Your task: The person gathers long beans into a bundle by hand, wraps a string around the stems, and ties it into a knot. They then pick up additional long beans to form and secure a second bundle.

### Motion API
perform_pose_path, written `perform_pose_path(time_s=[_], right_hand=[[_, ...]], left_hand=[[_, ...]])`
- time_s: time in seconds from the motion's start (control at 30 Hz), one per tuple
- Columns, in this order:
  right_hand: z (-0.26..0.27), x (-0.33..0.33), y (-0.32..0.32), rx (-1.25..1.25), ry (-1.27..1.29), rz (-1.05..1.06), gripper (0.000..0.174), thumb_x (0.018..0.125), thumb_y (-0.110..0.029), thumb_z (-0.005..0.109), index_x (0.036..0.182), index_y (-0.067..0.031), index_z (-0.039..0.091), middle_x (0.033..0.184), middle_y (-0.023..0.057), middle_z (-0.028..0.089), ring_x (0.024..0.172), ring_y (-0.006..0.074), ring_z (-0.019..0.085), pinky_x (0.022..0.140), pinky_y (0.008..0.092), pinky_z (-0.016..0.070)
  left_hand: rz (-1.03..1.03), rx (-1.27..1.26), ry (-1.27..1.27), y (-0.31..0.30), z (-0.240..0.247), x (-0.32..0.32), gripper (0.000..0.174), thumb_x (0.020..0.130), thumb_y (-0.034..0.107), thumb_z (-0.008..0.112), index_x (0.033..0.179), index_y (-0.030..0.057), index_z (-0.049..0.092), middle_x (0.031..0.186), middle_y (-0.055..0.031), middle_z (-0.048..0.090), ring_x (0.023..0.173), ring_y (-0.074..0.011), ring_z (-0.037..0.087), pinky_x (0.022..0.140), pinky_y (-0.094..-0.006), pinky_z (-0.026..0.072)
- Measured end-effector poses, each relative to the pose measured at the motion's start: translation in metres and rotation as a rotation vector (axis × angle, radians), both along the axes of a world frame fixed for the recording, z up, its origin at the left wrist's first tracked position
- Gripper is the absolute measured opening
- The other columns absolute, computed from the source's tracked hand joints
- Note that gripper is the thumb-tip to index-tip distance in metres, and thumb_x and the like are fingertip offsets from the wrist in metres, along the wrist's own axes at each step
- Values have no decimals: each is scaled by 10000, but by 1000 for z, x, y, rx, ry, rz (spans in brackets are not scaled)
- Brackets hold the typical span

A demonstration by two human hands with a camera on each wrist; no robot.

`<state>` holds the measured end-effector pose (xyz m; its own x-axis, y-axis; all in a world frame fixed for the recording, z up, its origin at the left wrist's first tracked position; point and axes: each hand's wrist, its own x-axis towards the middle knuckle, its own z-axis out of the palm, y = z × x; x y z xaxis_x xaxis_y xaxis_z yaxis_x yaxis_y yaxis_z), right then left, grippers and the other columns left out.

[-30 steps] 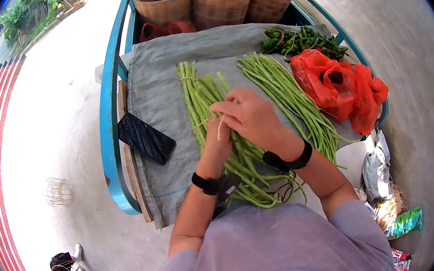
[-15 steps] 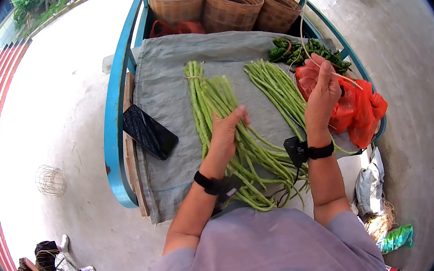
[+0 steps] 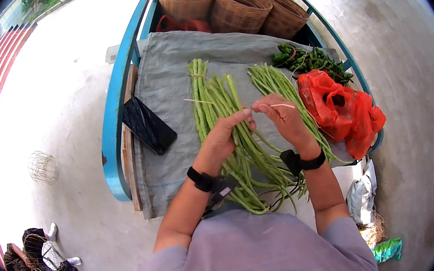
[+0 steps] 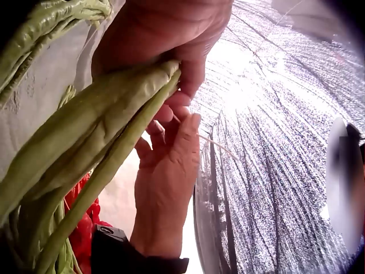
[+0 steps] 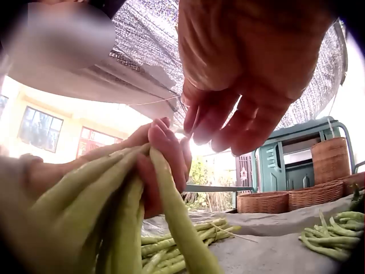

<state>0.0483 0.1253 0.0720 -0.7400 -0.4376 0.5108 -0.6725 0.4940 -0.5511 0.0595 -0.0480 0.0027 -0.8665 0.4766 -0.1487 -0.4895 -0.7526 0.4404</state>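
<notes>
My left hand grips a bunch of long green beans, thumb over the top, and lifts the near bundle in the wrist views. Close beside its thumb, my right hand pinches a thin pale tie strip between thumb and fingertips. A pale strip end also sticks out left of the bunch, over a tied bean bundle lying alongside. In the left wrist view, the right hand reaches up to the left hand's fingertips. Another pile of long beans lies to the right.
Green peppers and a red plastic bag lie at the right of the grey cloth. A phone rests at the left, by the blue cart rail. Wicker baskets stand behind. Another person is at lower left.
My right hand left the bunch and swung out right, raising the strip, then came back beside the left thumb. The left hand kept hold of the beans. The head view shifted slightly.
</notes>
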Motion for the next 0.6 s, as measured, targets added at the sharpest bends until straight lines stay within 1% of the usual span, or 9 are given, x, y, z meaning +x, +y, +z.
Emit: perform_pose_path(time_s=[0.17, 0.3, 0.37, 0.4, 0.47, 0.5, 0.53, 0.57, 0.6], right_hand=[[18, 14, -11, 139, 55, -62, 94, 840, -80, 680, 909, -16, 673, 796, 74, 630, 716, 221, 611, 612, 301, 482], [32, 17, -23, -5, 14, -106, 68, 820, -72, 687, 868, -30, 663, 795, 70, 621, 689, 228, 604, 599, 307, 479], [38, 21, -33, 6, -47, -46, 66, 808, -86, 688, 847, -44, 655, 791, 71, 620, 684, 240, 607, 596, 316, 483], [39, 22, -39, 106, 21, -27, 69, 804, -97, 684, 847, -51, 657, 798, 71, 622, 701, 244, 611, 601, 319, 486], [38, 23, -49, 305, 156, 5, 78, 795, -119, 677, 847, -64, 661, 812, 72, 628, 735, 252, 620, 611, 325, 493], [44, 23, -53, 459, 181, 42, 212, 778, -142, 669, 985, -98, 664, 877, 77, 643, 799, 266, 622, 646, 330, 500], [47, 23, -57, 432, 154, 101, 234, 800, -148, 661, 1028, -98, 650, 895, 65, 647, 807, 242, 625, 665, 316, 498], [49, 20, -61, 405, 127, 160, 257, 822, -155, 653, 1072, -99, 636, 913, 53, 652, 815, 219, 628, 683, 303, 497], [51, 17, -63, 377, 101, 219, 279, 844, -161, 645, 1115, -99, 622, 930, 42, 657, 823, 195, 631, 702, 289, 495]], left_hand=[[-57, -150, 100, -3, -1, -6, 180, 826, 137, 711, 937, 57, 594, 783, -31, 620, 709, -143, 601, 619, -288, 490], [-19, -210, 119, 3, 9, -3, 129, 800, 133, 707, 838, 52, 614, 731, -33, 616, 645, -131, 585, 595, -261, 465], [12, -248, 176, 6, 3, -5, 123, 807, 118, 694, 865, 52, 608, 744, -32, 611, 646, -127, 579, 597, -263, 463], [28, -268, 203, 8, 1, -6, 122, 810, 110, 688, 878, 52, 604, 750, -31, 609, 646, -125, 576, 599, -263, 462], [241, -461, 517, 12, 1, -4, 129, 831, 129, 664, 911, 54, 595, 754, -22, 600, 663, -121, 571, 609, -262, 459], [307, -444, 543, 18, -1, -1, 129, 851, 149, 646, 919, 55, 589, 758, -19, 596, 675, -119, 570, 615, -261, 458], [374, -427, 569, 24, -3, 1, 133, 871, 169, 629, 927, 57, 582, 762, -16, 591, 686, -118, 568, 621, -261, 457], [399, -300, 466, 35, -8, 3, 146, 901, 199, 605, 927, 60, 573, 768, -13, 588, 701, -116, 566, 629, -260, 456], [326, -289, 445, 32, -6, 3, 179, 928, 238, 569, 927, 59, 567, 781, -16, 582, 715, -116, 559, 646, -264, 454]])
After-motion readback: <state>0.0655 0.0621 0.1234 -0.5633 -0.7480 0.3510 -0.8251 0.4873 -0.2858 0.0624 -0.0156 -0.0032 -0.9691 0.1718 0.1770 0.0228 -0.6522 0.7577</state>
